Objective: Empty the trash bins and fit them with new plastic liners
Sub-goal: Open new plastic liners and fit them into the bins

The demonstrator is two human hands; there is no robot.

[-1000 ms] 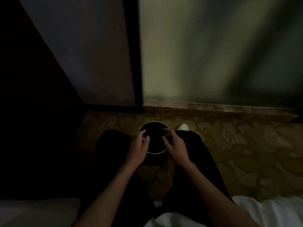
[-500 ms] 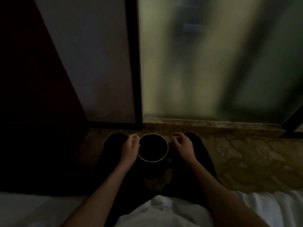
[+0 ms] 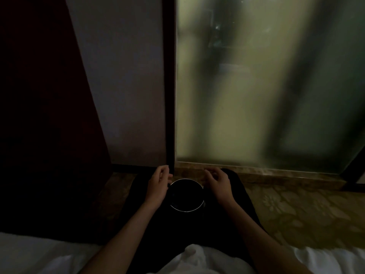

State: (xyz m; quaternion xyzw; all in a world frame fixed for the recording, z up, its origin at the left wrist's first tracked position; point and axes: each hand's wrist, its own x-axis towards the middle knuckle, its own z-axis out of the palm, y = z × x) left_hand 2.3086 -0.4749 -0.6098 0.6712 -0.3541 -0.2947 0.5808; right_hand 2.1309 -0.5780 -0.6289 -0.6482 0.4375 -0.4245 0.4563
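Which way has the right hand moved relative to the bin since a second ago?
Yes: the right hand moved rightward, off the opening; it now lies outside the bin rim, at its right side.

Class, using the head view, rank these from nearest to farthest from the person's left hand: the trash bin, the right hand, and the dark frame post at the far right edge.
1. The trash bin: right beside the left hand, on its inner side.
2. The right hand: across the bin, on its other side.
3. The dark frame post: far right, past the frosted glass.
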